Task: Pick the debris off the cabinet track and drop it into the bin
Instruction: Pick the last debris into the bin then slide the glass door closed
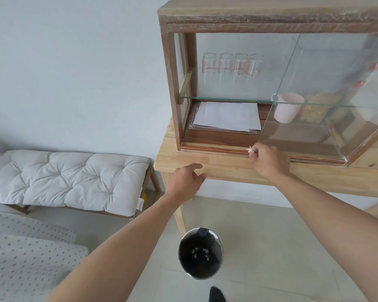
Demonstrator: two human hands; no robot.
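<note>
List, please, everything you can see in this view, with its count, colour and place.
cabinet: one, dark wood with glass, on the table
table: one, pale wood, against the wall
glasses: four, clear with red print, upper glass shelf
mug: one, pale pink, behind the sliding pane
papers: a stack, white, cabinet floor
debris: one bit, whitish, at the cabinet track
bin: one, black liner, white bits inside, on the floor
bench cushion: one, white, at the left wall
left hand: open, at the table edge
right hand: grip pinching the debris
</note>
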